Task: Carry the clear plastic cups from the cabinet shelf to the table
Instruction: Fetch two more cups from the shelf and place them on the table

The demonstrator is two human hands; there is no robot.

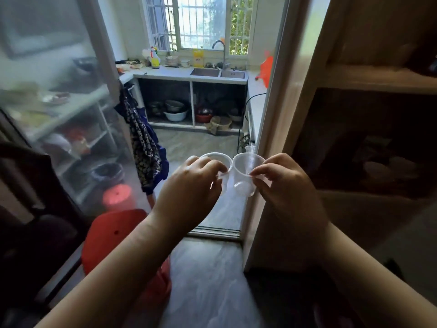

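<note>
I hold two clear plastic cups side by side in front of me, over the doorway floor. My left hand (189,185) pinches the rim of the left cup (222,159). My right hand (286,183) pinches the rim of the right cup (244,176), which tilts so its round bottom shows. The two rims touch. The wooden cabinet (369,79) with its shelves stands at the right, dark inside; pale round shapes (387,169) sit on a lower shelf, too dim to name. No table is in view.
A glass sliding door (71,102) is at the left, its frame (267,129) beside the cabinet. A red plastic stool (111,233) stands low left. Beyond the threshold (215,233) lies a kitchen with a sink counter (217,73) and hanging dark cloth (144,140).
</note>
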